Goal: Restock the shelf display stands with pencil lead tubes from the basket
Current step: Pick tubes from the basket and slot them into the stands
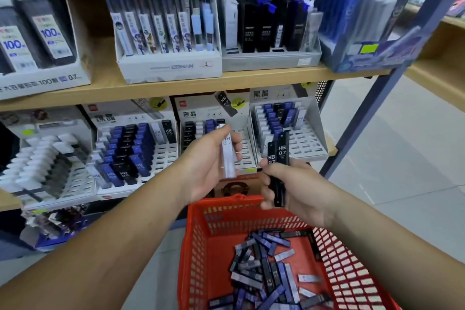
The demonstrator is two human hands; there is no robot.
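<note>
A pale tube [227, 156] marked HB 0.7 stands upright in the left grip [208, 163], whose thumb and fingers curl round it, in front of the middle stand [201, 111]. Just to its right, the right grip [298, 190] is closed round at least two black tubes [278, 168], also marked HB 0.7, held upright side by side above the far rim of the basket [198, 259]. The red basket sits below both grips, and many loose tubes [266, 269], blue, black and pale, lie heaped on its bottom. Three like stands sit side by side on the lower shelf [10, 200]: the left stand [133, 151] is mostly filled with blue and black tubes, the middle one holds a few rows at its back left, and the right stand [308, 145] holds tubes on its left side, with open slots to the right. The upper shelf [176, 88] carries further boxes of lead tubes, standing upright. A grey tiled floor [402, 158] shows to the right.
</note>
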